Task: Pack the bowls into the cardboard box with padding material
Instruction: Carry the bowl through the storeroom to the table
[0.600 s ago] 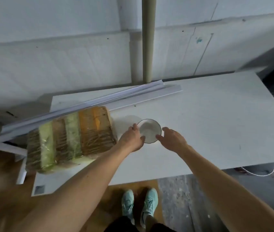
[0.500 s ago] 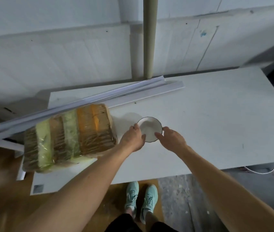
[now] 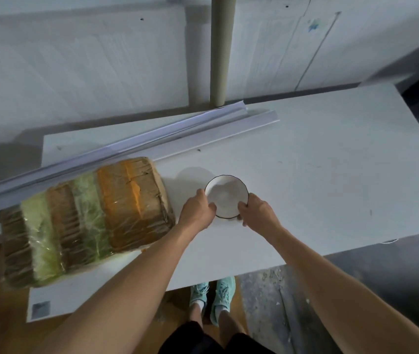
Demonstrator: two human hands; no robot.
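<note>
Snugly between both hands (image 3: 197, 211) (image 3: 257, 212), bowl (image 3: 227, 195)

left hand (image 3: 196, 211) and right hand (image 3: 259, 213) partly hide the bowl (image 3: 226, 194).

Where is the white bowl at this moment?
In the head view the bowl is near the middle of the table, gripped at its near rim by the left hand and the right hand. The wrapped bundle lies to its left.
</note>
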